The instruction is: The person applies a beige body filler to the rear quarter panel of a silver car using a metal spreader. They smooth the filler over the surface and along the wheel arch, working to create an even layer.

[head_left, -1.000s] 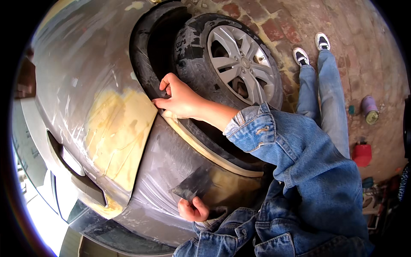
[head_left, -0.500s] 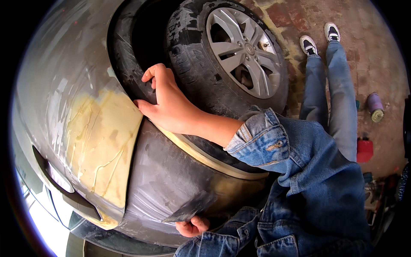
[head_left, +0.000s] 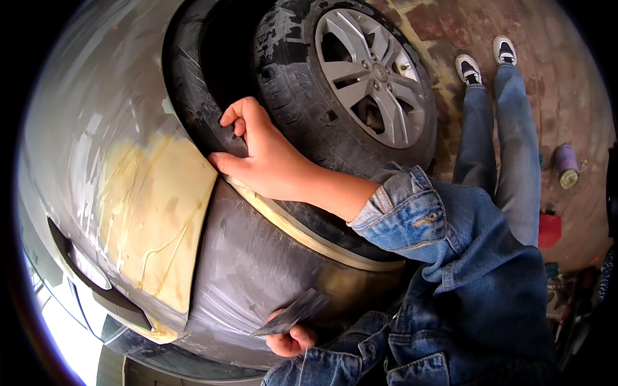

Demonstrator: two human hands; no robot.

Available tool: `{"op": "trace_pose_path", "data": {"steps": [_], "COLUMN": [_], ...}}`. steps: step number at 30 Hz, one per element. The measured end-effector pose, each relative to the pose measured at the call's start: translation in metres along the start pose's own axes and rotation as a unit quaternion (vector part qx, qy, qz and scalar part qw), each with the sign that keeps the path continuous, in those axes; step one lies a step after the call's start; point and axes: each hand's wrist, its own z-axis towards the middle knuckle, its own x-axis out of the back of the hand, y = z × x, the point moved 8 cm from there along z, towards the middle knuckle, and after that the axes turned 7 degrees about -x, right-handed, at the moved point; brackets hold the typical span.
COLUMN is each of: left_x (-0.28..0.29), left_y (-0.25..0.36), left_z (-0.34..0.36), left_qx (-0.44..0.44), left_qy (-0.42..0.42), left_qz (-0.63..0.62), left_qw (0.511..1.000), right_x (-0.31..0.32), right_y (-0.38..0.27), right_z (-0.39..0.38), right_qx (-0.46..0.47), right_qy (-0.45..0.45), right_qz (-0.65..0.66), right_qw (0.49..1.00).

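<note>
Dark grey sheet (head_left: 293, 313): in the head view, thin and flat, tilted at lower centre of the frame, held in my left hand.
My left hand (head_left: 290, 342): low centre, its fingers clamped on the lower part of the sheet; the hand partly covers its own grip.
My right hand (head_left: 273, 161): above centre, back of the hand toward the camera, thumb and curled forefinger apart; the thumb tip lies at the corner where the panels meet the wheel arch, though I cannot tell how firmly it presses.
Wheel-arch lip (head_left: 309, 233): a pale yellowish curved band, running from under my right hand down toward lower right of centre.
Bumper panel (head_left: 241, 248): scuffed grey, centre to lower left, just behind the sheet in the frame; whether the two touch, I cannot tell.
Upper body panel (head_left: 158, 219): left of the frame, grey with a cream-yellow patch and drip-like lines, a dark seam dividing it from the bumper.
Tyre (head_left: 293, 96): top centre, black and scuffed, around a silver alloy rim (head_left: 351, 67).
My denim sleeve (head_left: 463, 219): right of centre, cuff folded back.
My shoes (head_left: 468, 69): upper right, on the brick floor (head_left: 557, 83).
Purple can (head_left: 566, 166): far right, above a red object (head_left: 549, 230).
</note>
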Motion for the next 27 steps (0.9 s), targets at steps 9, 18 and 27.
{"op": "trace_pose_path", "data": {"steps": [9,18,27], "left_x": [-0.013,-0.005,-0.004], "left_y": [0.011,0.008,0.013], "left_z": [0.003,0.006,0.007], "left_qx": [0.0,-0.035,-0.028], "left_qy": [-0.018,-0.035,-0.073], "left_qz": [-0.02,0.039,0.068], "left_qw": [1.0,0.998,0.995], "right_x": [0.01,0.0,0.002], "right_y": [-0.045,-0.041,-0.026], "right_z": [-0.007,0.011,0.009], "right_qx": [0.233,0.152,0.079], "right_qy": [-0.031,-0.094,0.0], "right_qz": [-0.104,-0.105,-0.119], "right_qw": [0.966,0.978,0.99]}}
